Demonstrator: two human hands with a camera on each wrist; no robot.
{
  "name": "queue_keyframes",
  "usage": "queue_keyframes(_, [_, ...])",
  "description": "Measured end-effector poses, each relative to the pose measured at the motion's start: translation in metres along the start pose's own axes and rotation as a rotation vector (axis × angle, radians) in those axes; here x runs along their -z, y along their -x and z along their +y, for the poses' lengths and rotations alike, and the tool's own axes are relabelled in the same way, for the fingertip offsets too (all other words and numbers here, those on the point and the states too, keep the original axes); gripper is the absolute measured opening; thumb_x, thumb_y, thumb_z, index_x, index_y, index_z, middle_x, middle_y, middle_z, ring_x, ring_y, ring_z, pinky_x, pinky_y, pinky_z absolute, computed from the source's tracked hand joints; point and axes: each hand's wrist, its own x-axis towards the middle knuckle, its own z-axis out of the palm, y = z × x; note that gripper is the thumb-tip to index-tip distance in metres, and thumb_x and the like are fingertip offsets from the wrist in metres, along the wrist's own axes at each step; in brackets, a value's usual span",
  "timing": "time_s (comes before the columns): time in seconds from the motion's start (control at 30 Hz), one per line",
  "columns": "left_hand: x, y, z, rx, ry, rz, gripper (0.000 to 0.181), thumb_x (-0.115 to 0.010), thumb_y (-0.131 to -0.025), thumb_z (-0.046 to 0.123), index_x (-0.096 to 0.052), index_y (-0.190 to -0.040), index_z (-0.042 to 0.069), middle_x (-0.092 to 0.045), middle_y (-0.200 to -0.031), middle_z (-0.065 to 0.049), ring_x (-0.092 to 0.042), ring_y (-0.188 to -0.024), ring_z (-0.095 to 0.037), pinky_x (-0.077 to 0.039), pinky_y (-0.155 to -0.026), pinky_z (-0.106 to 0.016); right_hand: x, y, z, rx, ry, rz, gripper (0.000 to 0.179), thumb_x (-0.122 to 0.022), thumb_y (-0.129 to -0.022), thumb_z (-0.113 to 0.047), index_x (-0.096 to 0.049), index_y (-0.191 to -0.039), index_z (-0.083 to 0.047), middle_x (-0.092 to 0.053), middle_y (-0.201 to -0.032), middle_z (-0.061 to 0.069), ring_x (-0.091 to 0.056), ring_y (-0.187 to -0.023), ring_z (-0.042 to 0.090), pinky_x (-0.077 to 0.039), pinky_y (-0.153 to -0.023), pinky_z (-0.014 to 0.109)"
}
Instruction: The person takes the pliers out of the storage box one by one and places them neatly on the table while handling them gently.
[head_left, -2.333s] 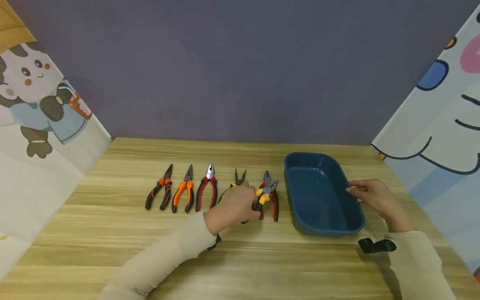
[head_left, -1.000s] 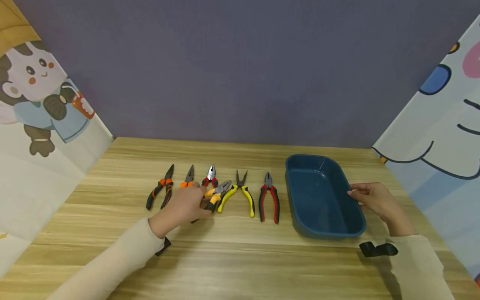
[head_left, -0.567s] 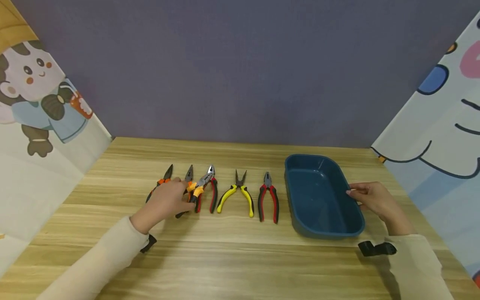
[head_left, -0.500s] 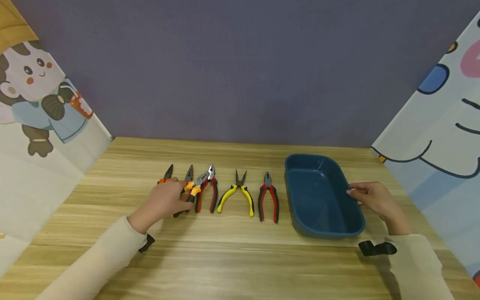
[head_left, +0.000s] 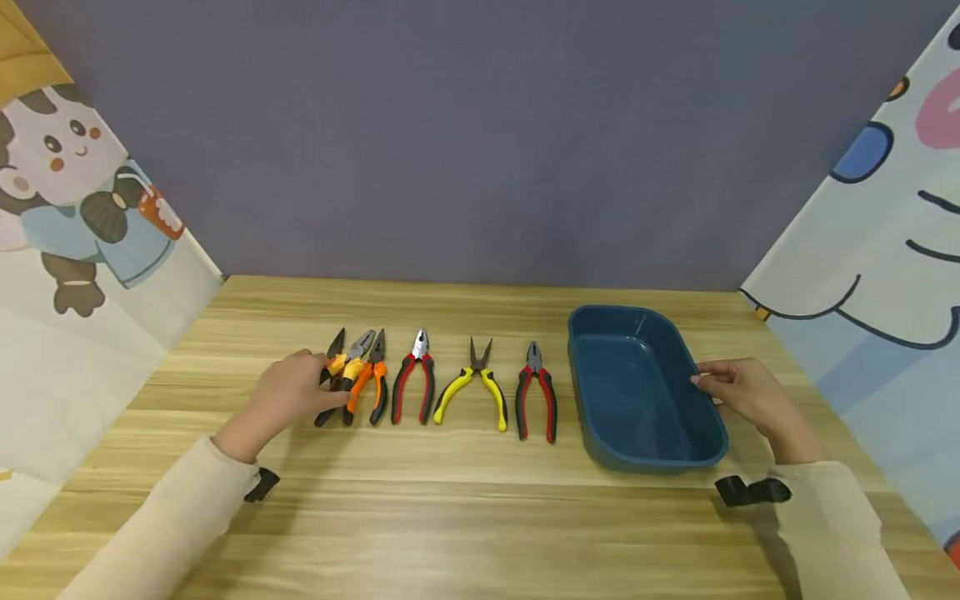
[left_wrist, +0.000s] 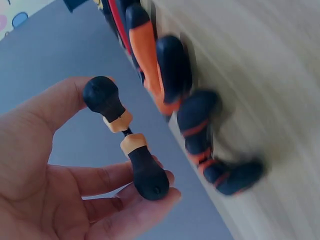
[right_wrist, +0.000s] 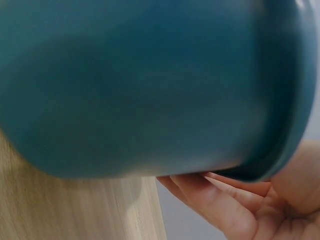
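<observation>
My left hand grips combination pliers with yellow-and-black handles, at the left end of a row of pliers. In the left wrist view, their black handle ends sit between thumb and fingers, apart from the table. Behind them, black-and-orange needle-nose pliers are partly hidden; orange-handled needle-nose pliers lie just to the right. My right hand pinches the right rim of a blue plastic basin. The right wrist view shows fingers under the rim, against the basin's outer wall.
Rightward along the row lie red-and-black pliers with a shiny head, spread yellow-handled needle-nose pliers and another red-and-black pair, close to the basin. A grey panel stands behind the wooden table.
My left hand has carried the yellow-and-black pliers leftward over the row, from beside the rightmost pair to the left end. My right hand has stayed on the basin rim.
</observation>
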Motion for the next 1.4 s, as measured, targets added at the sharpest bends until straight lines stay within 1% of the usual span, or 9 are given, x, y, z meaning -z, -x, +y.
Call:
queue_keyframes(0.1, [0.005, 0.003, -0.007, 0.024, -0.008, 0.007, 0.055, -0.072, -0.08, 0.034, -0.06, -0.108, -0.012, -0.061, -0.097, -0.027, -0.039, -0.048, -0.015, -0.034, -0.047, -0.028, 0.0, -0.001, 0.0, 0.003, 0.004, 0.0, 0.055, -0.05, -0.098, -0.024, -0.04, -0.13, 0.019, -0.048, -0.125, 0.038, -0.057, -0.105, 0.044, -0.055, -0.073, 0.041])
queue_keyframes(0.2, [0.009, 0.006, -0.013, 0.034, -0.004, 0.019, 0.048, -0.072, -0.08, 0.035, -0.063, -0.098, -0.008, -0.058, -0.081, -0.018, -0.039, -0.049, -0.016, -0.033, -0.047, -0.029, 0.0, -0.001, 0.0, 0.007, 0.01, 0.002, 0.055, -0.05, -0.098, -0.024, -0.04, -0.13, 0.019, -0.048, -0.125, 0.038, -0.058, -0.103, 0.045, -0.055, -0.073, 0.042])
queue_keyframes(0.3, [0.012, 0.006, -0.019, 0.038, 0.013, 0.015, 0.038, -0.071, -0.081, 0.034, -0.062, -0.086, -0.003, -0.046, -0.064, -0.006, -0.031, -0.046, -0.013, -0.029, -0.047, -0.028, 0.0, -0.001, 0.0, 0.006, 0.014, 0.006, 0.055, -0.05, -0.098, -0.025, -0.041, -0.13, 0.019, -0.047, -0.125, 0.039, -0.058, -0.103, 0.046, -0.055, -0.073, 0.042])
queue_keyframes(0.4, [0.013, 0.004, -0.025, 0.051, 0.036, -0.001, 0.034, -0.07, -0.082, 0.033, -0.056, -0.075, 0.003, -0.032, -0.057, 0.0, -0.026, -0.047, -0.011, -0.027, -0.047, -0.028, 0.0, -0.001, 0.001, 0.005, 0.013, 0.006, 0.055, -0.05, -0.098, -0.025, -0.041, -0.13, 0.019, -0.047, -0.125, 0.039, -0.058, -0.103, 0.046, -0.055, -0.072, 0.042])
queue_keyframes(0.7, [0.013, -0.004, -0.043, 0.118, 0.088, -0.05, 0.043, -0.067, -0.084, 0.035, -0.038, -0.061, 0.012, -0.033, -0.056, 0.001, -0.033, -0.048, -0.013, -0.03, -0.049, -0.029, 0.0, -0.001, 0.001, -0.019, 0.009, -0.002, 0.056, -0.05, -0.098, -0.026, -0.039, -0.131, 0.018, -0.046, -0.127, 0.038, -0.057, -0.105, 0.046, -0.054, -0.074, 0.043])
queue_keyframes(0.97, [0.009, -0.01, -0.063, 0.15, 0.128, -0.092, 0.044, -0.065, -0.085, 0.038, -0.036, -0.059, 0.016, -0.03, -0.05, 0.005, -0.033, -0.044, -0.011, -0.03, -0.046, -0.027, -0.001, -0.001, 0.0, -0.021, 0.012, -0.006, 0.056, -0.05, -0.099, -0.026, -0.039, -0.132, 0.018, -0.046, -0.127, 0.038, -0.056, -0.106, 0.047, -0.054, -0.074, 0.044])
queue_keyframes(1.1, [0.007, -0.013, -0.072, 0.153, 0.143, -0.084, 0.047, -0.065, -0.084, 0.037, -0.032, -0.057, 0.018, -0.026, -0.049, 0.006, -0.028, -0.043, -0.01, -0.028, -0.046, -0.027, -0.001, 0.0, 0.0, -0.002, 0.004, -0.005, 0.054, -0.049, -0.099, -0.024, -0.039, -0.131, 0.019, -0.046, -0.126, 0.039, -0.057, -0.104, 0.048, -0.054, -0.073, 0.044])
queue_keyframes(1.23, [0.004, -0.014, -0.078, 0.163, 0.156, -0.078, 0.048, -0.065, -0.084, 0.037, -0.031, -0.057, 0.018, -0.023, -0.05, 0.006, -0.024, -0.044, -0.009, -0.026, -0.045, -0.026, -0.001, 0.001, 0.0, 0.007, -0.003, -0.003, 0.053, -0.049, -0.099, -0.022, -0.039, -0.131, 0.019, -0.047, -0.125, 0.039, -0.057, -0.104, 0.048, -0.054, -0.073, 0.044])
queue_keyframes(1.4, [0.004, -0.015, -0.079, 0.176, 0.134, -0.078, 0.046, -0.064, -0.084, 0.04, -0.035, -0.059, 0.016, -0.028, -0.051, 0.005, -0.028, -0.045, -0.01, -0.028, -0.045, -0.027, -0.001, 0.001, -0.001, 0.004, 0.003, 0.005, 0.053, -0.049, -0.099, -0.023, -0.04, -0.131, 0.019, -0.048, -0.125, 0.039, -0.057, -0.105, 0.047, -0.054, -0.073, 0.044])
